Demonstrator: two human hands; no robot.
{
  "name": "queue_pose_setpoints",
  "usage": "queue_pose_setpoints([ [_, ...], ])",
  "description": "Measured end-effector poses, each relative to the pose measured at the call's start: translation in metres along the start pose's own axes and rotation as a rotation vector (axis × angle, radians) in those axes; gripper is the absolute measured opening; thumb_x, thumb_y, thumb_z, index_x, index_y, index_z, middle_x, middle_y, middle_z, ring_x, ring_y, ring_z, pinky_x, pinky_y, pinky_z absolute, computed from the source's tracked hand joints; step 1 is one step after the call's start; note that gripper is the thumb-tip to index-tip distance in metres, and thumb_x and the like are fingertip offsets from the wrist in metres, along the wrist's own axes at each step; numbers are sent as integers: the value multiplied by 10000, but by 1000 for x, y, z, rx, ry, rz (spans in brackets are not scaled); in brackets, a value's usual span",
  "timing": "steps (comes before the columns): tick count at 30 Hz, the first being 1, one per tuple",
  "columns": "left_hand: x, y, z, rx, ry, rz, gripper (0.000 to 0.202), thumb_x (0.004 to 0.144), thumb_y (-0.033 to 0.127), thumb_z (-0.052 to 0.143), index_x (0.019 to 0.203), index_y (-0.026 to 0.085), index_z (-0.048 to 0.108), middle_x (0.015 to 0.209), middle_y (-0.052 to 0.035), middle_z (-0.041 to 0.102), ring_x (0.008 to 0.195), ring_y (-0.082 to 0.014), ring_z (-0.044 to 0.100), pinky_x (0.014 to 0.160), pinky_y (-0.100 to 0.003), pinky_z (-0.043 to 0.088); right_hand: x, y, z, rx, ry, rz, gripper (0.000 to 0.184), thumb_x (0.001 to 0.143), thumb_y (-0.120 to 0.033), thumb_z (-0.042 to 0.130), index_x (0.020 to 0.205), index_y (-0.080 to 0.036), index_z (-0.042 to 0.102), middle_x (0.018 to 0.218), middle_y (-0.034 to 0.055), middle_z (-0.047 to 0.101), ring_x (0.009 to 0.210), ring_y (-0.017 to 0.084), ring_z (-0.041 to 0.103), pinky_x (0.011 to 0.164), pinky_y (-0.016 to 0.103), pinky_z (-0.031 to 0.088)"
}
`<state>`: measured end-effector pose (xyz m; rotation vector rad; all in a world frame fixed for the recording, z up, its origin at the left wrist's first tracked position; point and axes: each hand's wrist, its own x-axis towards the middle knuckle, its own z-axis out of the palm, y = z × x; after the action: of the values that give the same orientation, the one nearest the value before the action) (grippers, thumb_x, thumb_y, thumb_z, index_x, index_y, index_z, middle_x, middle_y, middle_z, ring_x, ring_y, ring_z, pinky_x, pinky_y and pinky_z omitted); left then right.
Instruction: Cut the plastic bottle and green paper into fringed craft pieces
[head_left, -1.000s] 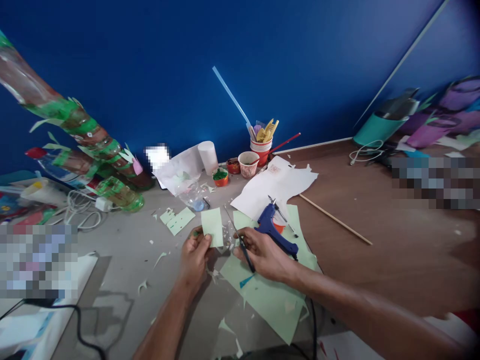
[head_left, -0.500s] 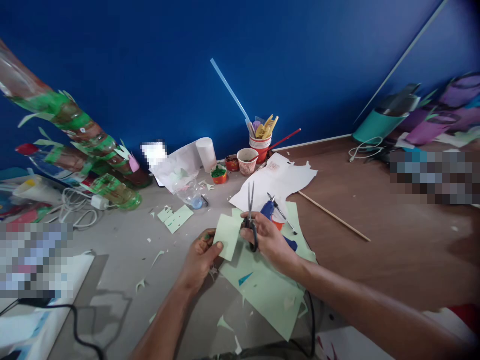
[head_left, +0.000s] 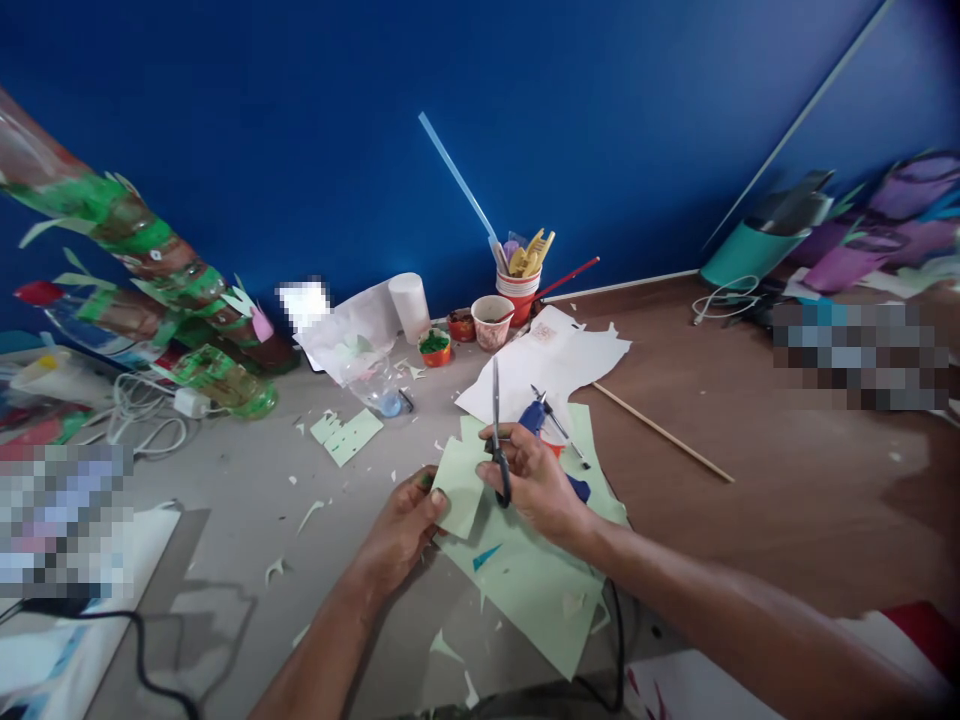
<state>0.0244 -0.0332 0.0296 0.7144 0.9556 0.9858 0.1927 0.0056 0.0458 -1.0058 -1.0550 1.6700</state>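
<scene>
My left hand [head_left: 409, 515] pinches a small piece of pale green paper [head_left: 459, 488] by its lower left side, thumb on top. Green smudges mark the fingers. Just right of the paper, my right hand [head_left: 536, 480] grips a pair of scissors [head_left: 497, 440], whose blades look closed and point away toward the wall. The scissors and the paper are apart or nearly so. Beneath both hands lie larger pale green sheets [head_left: 540, 610]. A blue hot glue gun [head_left: 533, 416] and a thin brush [head_left: 577, 450] rest behind my right hand and are partly hidden by it.
At the back stand a paper cup [head_left: 493, 325], red-and-white cups with plastic cutlery [head_left: 519, 290] and a pot of green paint [head_left: 434, 347]. A wooden stick [head_left: 664, 432] lies right. Painted bottles [head_left: 172, 260] lean at left. Paper scraps [head_left: 446, 645] litter the grey surface.
The scissor blades, spread slightly apart before, have come together. My left hand has tilted the green paper and brought it slightly lower. The view has shifted a little.
</scene>
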Motion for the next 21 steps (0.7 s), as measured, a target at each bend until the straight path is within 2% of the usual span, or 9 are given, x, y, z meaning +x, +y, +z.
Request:
queue_pose_setpoints([
  [2,1,-3,1,5,28,-35,334,664,357,735,894,137,633,733,-47,659,549,-103,556,540,-214,437,-2,0,2,4,-55,30,421,619,-302,738,926,-198,469,613,-74,449,540,85,400,512,218,309],
  [6,5,-1,2,-59,220,21,295,661,307,737,881,138,636,660,-16,650,506,-93,552,516,-207,441,-7,0,4,-30,-169,-23,373,668,-355,708,917,-201,476,721,-35,491,641,111,460,591,241,361],
  [10,7,5,1,-169,357,99,266,630,290,755,815,141,635,615,10,636,498,-88,548,509,-197,450,-13,5,3,-263,-281,-25,295,735,-367,648,920,-186,506,698,-18,499,650,133,475,578,242,354],
  [15,9,5,-1,-252,404,148,226,634,279,757,769,144,635,584,28,623,507,-83,558,552,-199,473,-19,7,4,-715,-288,-88,234,761,-306,596,945,-176,529,606,-34,472,523,113,416,489,220,277],
  [21,13,-3,-4,-233,342,211,227,698,310,709,848,160,626,757,-30,693,669,-157,640,642,-251,497,-23,6,10,-976,-285,-159,267,750,-295,571,983,-169,541,616,-16,539,517,122,456,501,216,274],
])
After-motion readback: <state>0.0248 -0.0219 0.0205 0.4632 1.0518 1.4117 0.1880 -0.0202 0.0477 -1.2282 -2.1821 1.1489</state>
